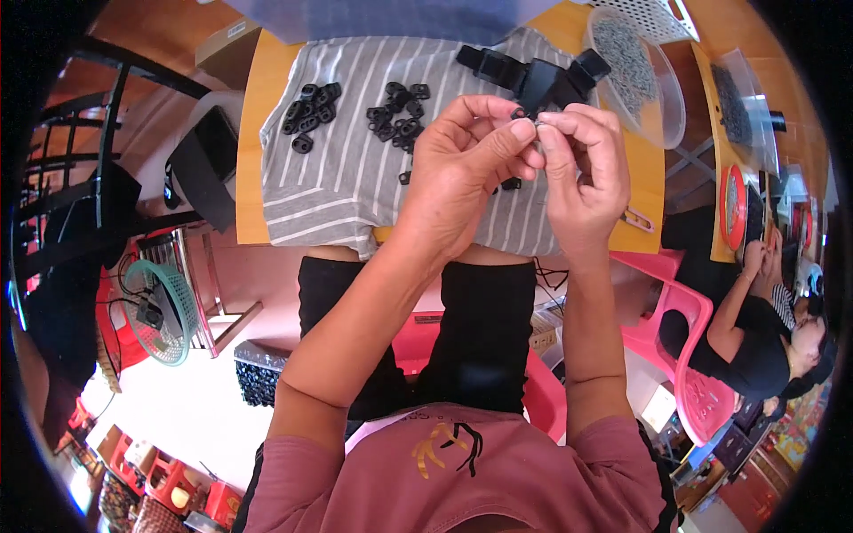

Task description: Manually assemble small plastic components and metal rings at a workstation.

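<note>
Over a grey and white striped cloth (329,191), my two hands meet fingertip to fingertip. My left hand (466,151) is closed in a pinch on a small black plastic piece (519,114). Thumb and forefinger of my right hand (586,173) press together against it, on something tiny that I cannot make out. Two heaps of similar small black plastic pieces lie on the cloth, one heap (311,108) at the left and another heap (397,111) nearer my left hand. A few more pieces show partly behind my hands. Just beyond my fingers lie larger black blocks (538,84).
A clear tub (671,115) of small grey metal parts stands at the table's far right. The wooden table edge (251,178) shows at the left. A pink chair (689,355) and another person (755,333) are to the right; a green basket (182,306) is low left.
</note>
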